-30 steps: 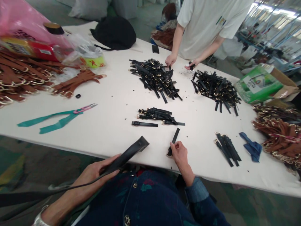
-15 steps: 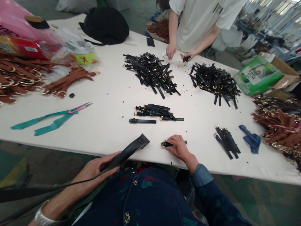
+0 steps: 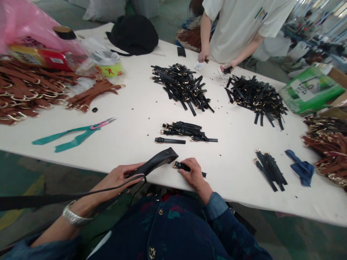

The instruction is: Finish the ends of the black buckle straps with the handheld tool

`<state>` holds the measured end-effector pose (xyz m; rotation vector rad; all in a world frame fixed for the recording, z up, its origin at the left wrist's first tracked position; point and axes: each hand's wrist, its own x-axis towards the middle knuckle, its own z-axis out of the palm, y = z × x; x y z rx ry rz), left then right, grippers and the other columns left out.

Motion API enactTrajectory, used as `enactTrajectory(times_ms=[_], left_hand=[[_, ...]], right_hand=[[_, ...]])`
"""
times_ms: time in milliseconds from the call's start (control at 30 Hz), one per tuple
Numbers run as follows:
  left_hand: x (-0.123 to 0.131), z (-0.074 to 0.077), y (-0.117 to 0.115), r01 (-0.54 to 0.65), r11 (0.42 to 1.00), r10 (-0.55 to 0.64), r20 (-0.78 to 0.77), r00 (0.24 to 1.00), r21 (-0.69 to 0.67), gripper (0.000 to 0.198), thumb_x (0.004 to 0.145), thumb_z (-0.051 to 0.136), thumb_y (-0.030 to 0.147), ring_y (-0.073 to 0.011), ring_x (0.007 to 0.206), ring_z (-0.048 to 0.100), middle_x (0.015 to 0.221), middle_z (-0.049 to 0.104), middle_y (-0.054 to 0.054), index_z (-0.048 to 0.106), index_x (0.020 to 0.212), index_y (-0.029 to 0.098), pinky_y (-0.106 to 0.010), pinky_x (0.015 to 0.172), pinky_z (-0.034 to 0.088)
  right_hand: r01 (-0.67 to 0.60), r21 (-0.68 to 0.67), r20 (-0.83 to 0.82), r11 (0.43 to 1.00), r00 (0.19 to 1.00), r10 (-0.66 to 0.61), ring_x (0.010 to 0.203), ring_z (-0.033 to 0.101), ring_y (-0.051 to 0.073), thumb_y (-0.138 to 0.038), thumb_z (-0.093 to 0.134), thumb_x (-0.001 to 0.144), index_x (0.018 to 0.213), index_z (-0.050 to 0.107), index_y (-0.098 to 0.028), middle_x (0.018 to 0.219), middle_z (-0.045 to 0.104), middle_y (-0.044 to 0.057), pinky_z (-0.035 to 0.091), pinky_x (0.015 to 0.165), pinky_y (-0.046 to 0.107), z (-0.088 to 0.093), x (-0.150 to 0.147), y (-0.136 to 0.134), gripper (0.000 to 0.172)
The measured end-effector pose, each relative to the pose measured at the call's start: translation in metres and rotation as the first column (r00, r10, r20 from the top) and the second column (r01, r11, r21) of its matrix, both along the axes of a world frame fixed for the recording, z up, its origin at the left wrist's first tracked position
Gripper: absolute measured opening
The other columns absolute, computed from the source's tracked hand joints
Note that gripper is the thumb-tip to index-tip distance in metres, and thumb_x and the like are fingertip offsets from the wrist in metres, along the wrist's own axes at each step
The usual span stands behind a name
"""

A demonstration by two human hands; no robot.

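Observation:
My left hand (image 3: 119, 178) is closed around a long black tool (image 3: 159, 161) with a cord trailing off it; the tool's tip reaches the near edge of the white table (image 3: 130, 122). My right hand (image 3: 193, 175) presses a short black strap with a gold buckle (image 3: 181, 166) flat on the table, fingers curled over it, the buckle end right beside the tool's tip. A small neat group of finished-looking black straps (image 3: 184, 131) lies just beyond.
Two large heaps of black straps (image 3: 181, 86) (image 3: 256, 97) lie farther back, where another person's hands (image 3: 214, 61) work. Brown straps (image 3: 29, 94) pile at left and right (image 3: 328, 144). Pink snips on a teal ribbon (image 3: 81, 133), a blue cloth (image 3: 300, 168), a green box (image 3: 311, 90).
My right hand laid the strap flat, then slid it left along the table edge toward the tool's tip. The left hand brought the tool slightly closer.

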<state>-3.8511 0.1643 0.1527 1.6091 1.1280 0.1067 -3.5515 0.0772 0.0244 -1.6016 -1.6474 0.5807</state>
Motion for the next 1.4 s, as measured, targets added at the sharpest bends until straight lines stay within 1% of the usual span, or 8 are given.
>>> enactTrajectory(times_ms=[200,267,367,433,533,833,1067,1400], left_hand=[[-0.007,0.0,0.021,-0.079,0.991,0.08,0.004,0.997,-0.111,0.058,0.083,0.061,0.056,-0.0174,0.063,0.061,0.085,0.075,0.001,0.062,0.132,0.025,-0.021,0.048,0.047],[-0.002,0.003,0.025,-0.013,0.997,0.013,0.002,1.0,-0.072,0.058,0.083,0.06,0.055,-0.0193,0.066,0.064,0.092,0.076,0.001,0.061,0.133,0.025,-0.022,0.05,0.048],[0.009,0.006,0.022,0.128,0.992,-0.129,0.036,0.991,0.016,0.059,0.082,0.062,0.053,-0.0275,0.095,0.067,0.113,0.074,-0.001,0.061,0.133,0.025,-0.027,0.075,0.054],[0.013,0.006,0.016,0.175,0.984,-0.176,0.02,0.984,0.043,0.06,0.082,0.062,0.053,-0.0299,0.102,0.066,0.111,0.075,-0.001,0.059,0.135,0.024,-0.03,0.087,0.053],[0.009,0.005,0.003,0.218,0.975,-0.215,-0.058,0.975,0.038,0.058,0.084,0.06,0.053,-0.029,0.098,0.068,0.107,0.076,0.0,0.059,0.135,0.025,-0.03,0.087,0.052],[0.006,0.004,-0.013,0.275,0.954,-0.252,-0.18,0.951,0.117,0.053,0.086,0.058,0.053,-0.0273,0.112,0.066,0.127,0.068,0.005,0.056,0.137,0.036,-0.026,0.095,0.048],[0.01,0.003,-0.019,0.28,0.954,-0.256,-0.197,0.946,0.108,0.056,0.087,0.055,0.057,-0.0285,0.11,0.066,0.126,0.069,0.004,0.056,0.138,0.032,-0.029,0.098,0.047],[0.01,0.0,-0.025,0.269,0.959,-0.243,-0.231,0.942,0.088,0.059,0.087,0.054,0.057,-0.0293,0.114,0.064,0.131,0.066,0.0,0.056,0.138,0.028,-0.031,0.098,0.046]], right_hand=[[-0.018,0.034,-0.027,0.999,0.999,0.019,0.111,0.058,0.025,-0.023,0.066,0.078,0.104,0.07,-0.022,0.117,0.063,0.012,0.05,0.099,0.043,0.001,0.003,-0.002,0.026],[-0.016,0.039,-0.026,0.999,1.0,0.017,0.11,0.058,0.024,-0.023,0.065,0.078,0.104,0.069,-0.02,0.116,0.063,0.013,0.05,0.099,0.043,0.001,0.002,-0.002,0.026],[0.003,0.042,-0.024,0.999,1.0,-0.002,0.109,0.059,0.024,-0.024,0.066,0.077,0.1,0.069,-0.02,0.115,0.063,0.013,0.051,0.099,0.043,0.002,0.0,-0.002,0.024],[0.018,0.035,-0.024,0.999,1.0,-0.017,0.109,0.059,0.024,-0.024,0.067,0.077,0.097,0.069,-0.021,0.115,0.064,0.012,0.051,0.098,0.043,0.002,0.0,-0.002,0.021],[0.033,0.043,-0.037,0.999,0.999,-0.032,0.109,0.059,0.024,-0.024,0.067,0.075,0.094,0.069,-0.021,0.115,0.064,0.012,0.052,0.096,0.043,0.001,-0.001,-0.001,0.02],[0.021,0.065,-0.047,0.998,0.999,-0.018,0.108,0.058,0.024,-0.016,0.065,0.069,0.09,0.066,-0.02,0.115,0.063,0.012,0.052,0.096,0.042,0.001,0.003,-0.004,0.022],[0.017,0.088,0.14,0.996,0.99,-0.029,0.102,0.058,0.026,-0.02,0.065,0.074,0.094,0.068,-0.019,0.109,0.063,0.013,0.053,0.091,0.044,0.009,0.004,-0.011,0.021],[0.012,0.077,0.102,0.997,0.995,-0.019,0.092,0.06,0.023,-0.018,0.06,0.07,0.087,0.063,-0.019,0.1,0.061,0.01,0.054,0.082,0.037,0.013,0.0,-0.009,0.017]])
